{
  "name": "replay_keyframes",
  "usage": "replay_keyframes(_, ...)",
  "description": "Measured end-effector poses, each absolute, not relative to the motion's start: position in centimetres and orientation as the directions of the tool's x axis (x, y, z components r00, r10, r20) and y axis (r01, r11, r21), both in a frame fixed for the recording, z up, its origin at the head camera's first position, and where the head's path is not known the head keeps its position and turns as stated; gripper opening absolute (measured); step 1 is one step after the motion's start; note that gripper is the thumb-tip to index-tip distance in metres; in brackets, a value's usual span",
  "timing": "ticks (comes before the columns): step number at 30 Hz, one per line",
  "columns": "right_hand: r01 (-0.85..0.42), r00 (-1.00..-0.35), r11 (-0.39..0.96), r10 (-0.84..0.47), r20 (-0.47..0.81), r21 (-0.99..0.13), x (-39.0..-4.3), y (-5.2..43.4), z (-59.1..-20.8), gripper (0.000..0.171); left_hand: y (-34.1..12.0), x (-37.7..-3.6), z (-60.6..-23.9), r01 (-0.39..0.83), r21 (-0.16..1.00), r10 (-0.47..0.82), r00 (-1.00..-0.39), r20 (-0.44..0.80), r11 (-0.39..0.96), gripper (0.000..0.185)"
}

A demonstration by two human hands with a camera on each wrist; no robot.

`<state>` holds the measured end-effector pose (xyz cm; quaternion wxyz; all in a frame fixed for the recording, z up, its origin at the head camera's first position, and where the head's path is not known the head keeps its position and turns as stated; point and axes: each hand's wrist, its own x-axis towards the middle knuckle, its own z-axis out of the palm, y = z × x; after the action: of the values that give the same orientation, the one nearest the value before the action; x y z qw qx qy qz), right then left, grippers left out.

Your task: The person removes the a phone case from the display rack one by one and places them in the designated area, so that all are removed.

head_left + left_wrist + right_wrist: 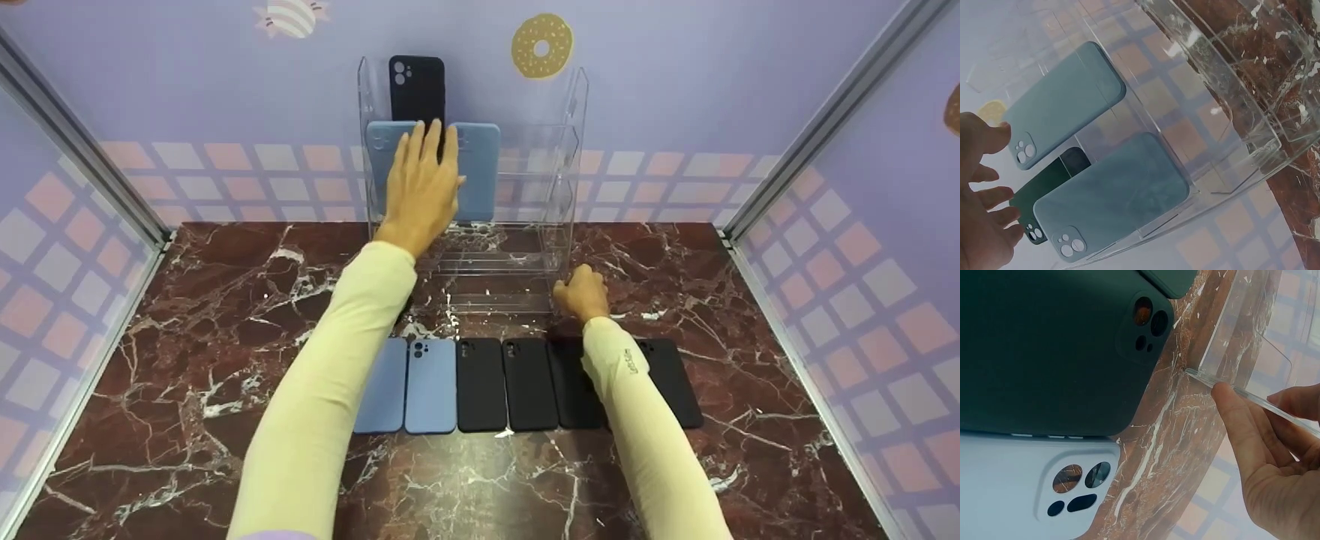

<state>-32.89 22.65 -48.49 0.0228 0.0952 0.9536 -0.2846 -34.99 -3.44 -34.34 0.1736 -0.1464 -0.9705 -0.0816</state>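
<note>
My left hand (424, 191) is raised at a clear stepped display rack (571, 146), fingers extended in front of two blue phone cases. One blue case (478, 172) leans in the rack right of the hand; the other blue case (379, 142) is partly hidden behind it. In the left wrist view, the thumb is at the camera-hole end of one blue case (1067, 107). Behind them, higher up, stands a black phone case (418, 86). My right hand (583, 292) pinches the rack's clear side panel (1258, 399) between thumb and fingers, low at its front right.
On the marbled table (465, 487), several phone cases lie in a row before the rack, including a blue one (430, 386) and a black one (481, 386). My right forearm covers part of the row. Patterned walls (862, 262) enclose the table's back and sides.
</note>
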Motion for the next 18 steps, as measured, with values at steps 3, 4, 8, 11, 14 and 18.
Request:
replay_keyframes(3, 0.198, -0.98, 0.818, 0.171, -0.1, -0.54, -32.8, 22.7, -48.5, 0.029, -2.9, -35.9, -34.1, 0.3, 0.085, 0.255, -0.904, 0.343, 0.95, 0.067)
replay_keyframes(4, 0.199, -0.98, 0.817, 0.172, -0.1, -0.541, -32.8, 22.7, -48.5, 0.029, -2.7, -36.1, -34.0, 0.295, 0.08, 0.253, -0.908, 0.335, 0.952, 0.066)
replay_keyframes(8, 0.197, -0.98, 0.818, 0.175, -0.094, -0.54, -32.7, 22.8, -48.5, 0.03, -2.0, -37.1, -34.0, 0.279, 0.046, 0.255, -0.923, 0.288, 0.959, 0.066)
replay_keyframes(11, 0.201, -0.979, 0.817, 0.178, -0.094, -0.541, -32.6, 22.8, -48.7, 0.029, -1.5, -37.5, -34.0, 0.269, 0.006, 0.259, -0.934, 0.246, 0.963, 0.067)
replay_keyframes(14, 0.201, -0.979, 0.818, 0.178, -0.094, -0.54, -32.5, 22.9, -48.8, 0.028, -1.1, -37.7, -34.1, 0.262, -0.035, 0.263, -0.939, 0.222, 0.964, 0.066)
replay_keyframes(18, 0.185, -0.982, 0.821, 0.168, -0.081, -0.54, -32.4, 22.8, -48.7, 0.026, -0.6, -37.9, -33.9, 0.263, -0.06, 0.27, -0.932, 0.242, 0.963, 0.071)
